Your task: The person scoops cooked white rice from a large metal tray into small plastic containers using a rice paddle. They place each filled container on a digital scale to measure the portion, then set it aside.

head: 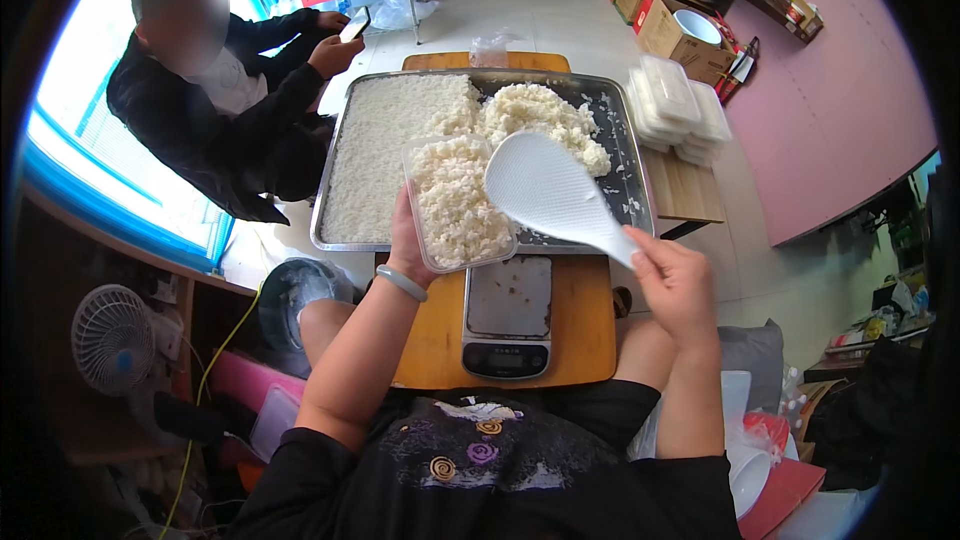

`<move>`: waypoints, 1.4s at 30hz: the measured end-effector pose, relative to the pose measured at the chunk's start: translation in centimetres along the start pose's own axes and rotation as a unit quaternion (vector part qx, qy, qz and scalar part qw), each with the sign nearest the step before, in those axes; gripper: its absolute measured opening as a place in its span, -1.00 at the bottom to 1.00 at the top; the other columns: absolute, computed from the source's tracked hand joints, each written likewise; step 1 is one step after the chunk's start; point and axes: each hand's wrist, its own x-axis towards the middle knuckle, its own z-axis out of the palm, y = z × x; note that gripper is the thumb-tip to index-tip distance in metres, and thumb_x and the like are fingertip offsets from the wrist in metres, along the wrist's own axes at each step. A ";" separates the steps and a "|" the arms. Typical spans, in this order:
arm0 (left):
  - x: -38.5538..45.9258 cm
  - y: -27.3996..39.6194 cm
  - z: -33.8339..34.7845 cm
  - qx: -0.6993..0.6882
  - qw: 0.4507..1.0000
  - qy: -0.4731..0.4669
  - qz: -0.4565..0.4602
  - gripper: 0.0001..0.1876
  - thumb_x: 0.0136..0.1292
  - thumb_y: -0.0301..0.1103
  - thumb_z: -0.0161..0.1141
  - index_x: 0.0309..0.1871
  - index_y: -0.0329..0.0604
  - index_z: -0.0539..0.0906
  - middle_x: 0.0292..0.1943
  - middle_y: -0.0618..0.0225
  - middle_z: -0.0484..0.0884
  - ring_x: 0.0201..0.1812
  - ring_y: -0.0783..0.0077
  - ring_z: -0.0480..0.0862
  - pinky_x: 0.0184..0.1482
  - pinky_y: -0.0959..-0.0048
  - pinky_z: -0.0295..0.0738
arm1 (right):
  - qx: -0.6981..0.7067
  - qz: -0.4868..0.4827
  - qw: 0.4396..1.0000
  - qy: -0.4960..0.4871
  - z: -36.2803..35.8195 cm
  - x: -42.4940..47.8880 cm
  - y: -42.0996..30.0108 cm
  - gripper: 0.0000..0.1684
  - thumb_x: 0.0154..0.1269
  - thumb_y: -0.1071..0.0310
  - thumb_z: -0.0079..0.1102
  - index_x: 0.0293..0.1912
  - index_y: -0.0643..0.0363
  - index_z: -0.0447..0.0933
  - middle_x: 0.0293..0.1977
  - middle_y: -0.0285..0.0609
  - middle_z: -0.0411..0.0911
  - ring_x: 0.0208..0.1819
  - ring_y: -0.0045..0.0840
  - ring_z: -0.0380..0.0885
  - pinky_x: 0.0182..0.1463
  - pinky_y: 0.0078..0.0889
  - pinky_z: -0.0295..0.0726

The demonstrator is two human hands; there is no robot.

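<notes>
My left hand (410,240) grips a clear plastic container (515,244) by its left side, tilted over the near edge of a metal tray (334,244). Cooked white rice (459,202) fills the container. In my right hand (670,277) is the handle of a large white rice paddle (544,184), its blade beside the container and above the tray. A flat layer of rice (382,142) covers the tray's left part, while a loose heap (536,112) lies right of the middle. Just below the container, a digital kitchen scale (510,307) rests on the wooden table (427,337).
Stacked, filled plastic containers (675,101) stand right of the tray. A seated person (225,105) at the left holds a phone (355,25). Beside my left leg is a lined bin (277,307), with a small fan (114,340) farther left. Cardboard boxes (679,45) sit along the right wall.
</notes>
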 end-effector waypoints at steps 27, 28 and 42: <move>-5.8 4.2 -4.1 0.046 0.992 0.053 0.102 -0.32 0.33 0.17 -0.24 0.35 -0.11 0.21 0.24 0.09 0.37 0.18 0.00 0.46 0.18 -0.02 0.40 | -0.229 0.141 0.953 -0.137 0.8 4.7 8.5 -0.69 0.21 0.30 0.04 -0.06 -0.01 0.61 -0.46 -0.04 0.59 -0.53 -0.34 0.54 -0.42 -0.41 0.50; -6.4 4.4 -4.3 0.052 0.991 0.059 0.112 -0.33 0.34 0.16 -0.24 0.36 -0.11 0.20 0.25 0.09 0.37 0.19 0.00 0.46 0.19 -0.02 0.39 | -0.232 0.160 0.942 -0.180 1.1 5.7 9.1 -0.69 0.21 0.30 0.03 -0.06 -0.03 0.61 -0.48 -0.07 0.60 -0.56 -0.39 0.53 -0.44 -0.43 0.50; -7.5 3.9 -5.5 0.001 0.993 0.083 0.082 -0.35 0.35 0.12 -0.23 0.35 -0.15 0.22 0.25 0.09 0.36 0.18 0.01 0.46 0.19 0.02 0.39 | 0.135 0.276 0.939 -0.154 9.3 2.8 10.4 -0.62 0.28 0.25 0.02 0.07 0.01 0.55 -0.57 -0.34 0.53 -0.57 -0.70 0.44 -0.47 -0.57 0.41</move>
